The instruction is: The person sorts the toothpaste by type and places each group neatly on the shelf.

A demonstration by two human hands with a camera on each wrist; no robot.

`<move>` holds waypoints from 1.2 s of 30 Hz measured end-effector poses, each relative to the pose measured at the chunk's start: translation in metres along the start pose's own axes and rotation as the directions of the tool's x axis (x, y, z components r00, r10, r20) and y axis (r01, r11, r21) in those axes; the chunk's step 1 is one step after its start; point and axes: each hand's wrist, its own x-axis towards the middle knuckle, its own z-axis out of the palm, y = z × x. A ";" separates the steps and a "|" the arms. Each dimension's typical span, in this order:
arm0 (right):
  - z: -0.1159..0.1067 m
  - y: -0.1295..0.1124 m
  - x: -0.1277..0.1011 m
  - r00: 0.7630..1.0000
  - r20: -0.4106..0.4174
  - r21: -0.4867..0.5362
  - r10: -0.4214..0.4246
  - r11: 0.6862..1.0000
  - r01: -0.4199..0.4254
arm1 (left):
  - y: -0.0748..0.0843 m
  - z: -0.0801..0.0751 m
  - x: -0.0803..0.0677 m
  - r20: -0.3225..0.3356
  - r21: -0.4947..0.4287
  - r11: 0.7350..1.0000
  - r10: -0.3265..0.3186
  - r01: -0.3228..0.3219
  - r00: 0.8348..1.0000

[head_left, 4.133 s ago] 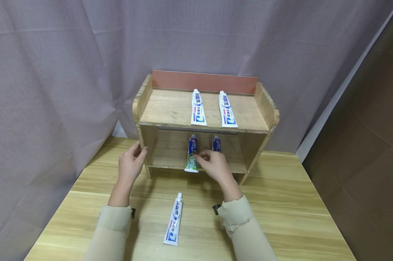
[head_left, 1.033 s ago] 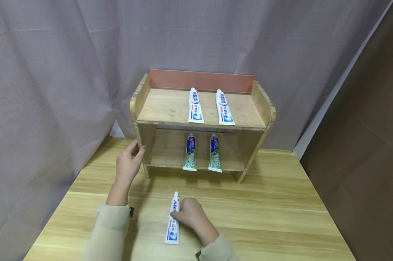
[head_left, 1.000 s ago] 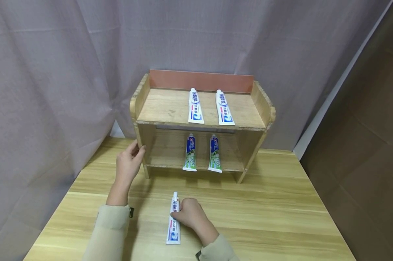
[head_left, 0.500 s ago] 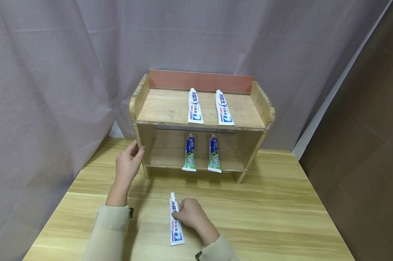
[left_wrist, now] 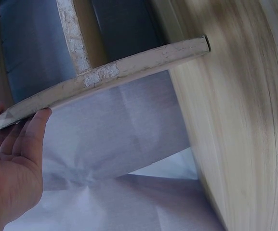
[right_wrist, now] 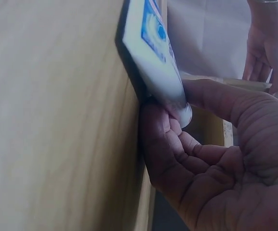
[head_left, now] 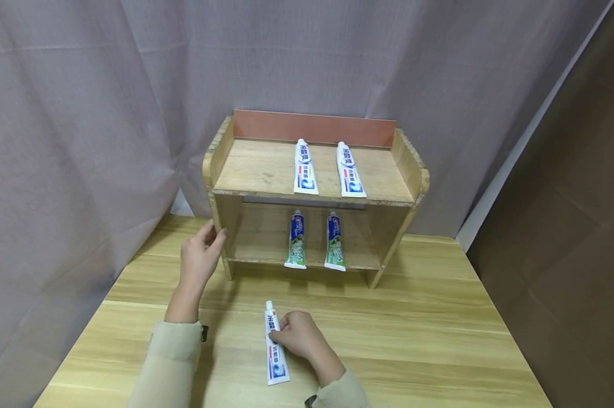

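Observation:
My right hand (head_left: 303,337) pinches a white toothpaste tube (head_left: 276,362) by its right edge, thumb on top, low over the wooden table. In the right wrist view the thumb and curled fingers of my right hand (right_wrist: 216,159) are on either side of the tube (right_wrist: 160,62). The tube's cap points towards the small wooden shelf (head_left: 255,170). My left hand (head_left: 199,258) grips the front edge of the shelf's left side panel. In the left wrist view, the fingers of my left hand (left_wrist: 16,173) lie along the outer face of that panel (left_wrist: 124,67).
Two white toothpaste tubes, one left (head_left: 305,170) and one right (head_left: 351,173), lie on the upper board. Two blue-and-green tubes, one left (head_left: 296,241) and one right (head_left: 334,242), lie on the lower board. A grey curtain (head_left: 307,62) hangs behind; a brown panel (head_left: 567,226) stands right.
My right hand has left a blue-and-green tube on the lower board and taken hold of the white tube on the table. That tube's bottom end has swung right. My left hand keeps its place.

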 end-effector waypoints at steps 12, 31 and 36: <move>-0.001 0.000 0.000 1.000 0.017 0.035 -0.004 0.999 0.003 | -0.002 -0.001 0.001 -0.004 -0.002 1.000 0.008 -0.008 1.000; -0.003 -0.001 0.000 1.000 0.019 0.050 0.014 0.999 -0.015 | -0.002 0.000 0.001 0.016 -0.006 1.000 -0.013 0.013 1.000; -0.007 -0.002 0.000 1.000 0.018 0.044 0.017 0.999 -0.018 | -0.002 0.000 0.000 0.020 -0.009 1.000 -0.021 0.021 1.000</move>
